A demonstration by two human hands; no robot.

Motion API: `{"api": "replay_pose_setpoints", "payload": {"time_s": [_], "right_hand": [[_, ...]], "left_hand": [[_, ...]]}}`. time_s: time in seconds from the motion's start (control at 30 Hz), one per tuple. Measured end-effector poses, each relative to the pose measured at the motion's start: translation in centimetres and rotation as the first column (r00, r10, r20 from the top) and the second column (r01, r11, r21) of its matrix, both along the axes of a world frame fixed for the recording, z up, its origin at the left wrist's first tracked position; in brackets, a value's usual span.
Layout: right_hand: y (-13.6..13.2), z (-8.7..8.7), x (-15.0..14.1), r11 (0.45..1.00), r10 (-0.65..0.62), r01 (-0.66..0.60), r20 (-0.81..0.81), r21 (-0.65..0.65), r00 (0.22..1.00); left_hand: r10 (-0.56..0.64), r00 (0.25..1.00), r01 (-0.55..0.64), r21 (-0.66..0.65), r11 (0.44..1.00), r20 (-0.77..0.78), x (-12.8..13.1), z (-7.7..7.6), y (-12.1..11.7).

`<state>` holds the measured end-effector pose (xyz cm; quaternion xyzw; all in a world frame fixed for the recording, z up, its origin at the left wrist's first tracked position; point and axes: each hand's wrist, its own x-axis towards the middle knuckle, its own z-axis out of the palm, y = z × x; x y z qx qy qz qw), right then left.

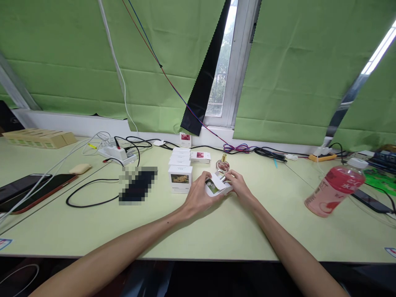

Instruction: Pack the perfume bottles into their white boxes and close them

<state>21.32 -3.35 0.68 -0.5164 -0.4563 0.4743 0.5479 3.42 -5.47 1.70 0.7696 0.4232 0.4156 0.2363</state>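
My left hand (198, 193) and my right hand (239, 186) both grip a small white box (216, 186) with a flower picture, tilted on its side, its flap open. Something small and silvery shows at its open end by my right fingers. Just behind the box stands a small round perfume bottle (222, 164) with a gold cap. To the left stands a row of white boxes (180, 175), the nearest one upright with a yellow flower picture. One more white box (200, 156) lies flat behind them.
A pink drink bottle (332, 189) stands at the right. Phones (37, 187) lie at the left edge, a power strip (116, 153) with cables behind, a blurred dark item (138, 185) left of the boxes. Cardboard boxes (40, 138) sit far left. Green curtains hang behind.
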Motion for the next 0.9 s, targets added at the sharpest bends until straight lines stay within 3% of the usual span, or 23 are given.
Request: {"api": "replay_pose_setpoints", "payload": {"time_s": [0.9], "right_hand": [[0.16, -0.02, 0.26, 0.999, 0.033, -0.034, 0.05, 0.022, 0.998]], "left_hand": [[0.038, 0.999, -0.037, 0.016, 0.999, -0.014, 0.13, -0.03, -0.08]]}}
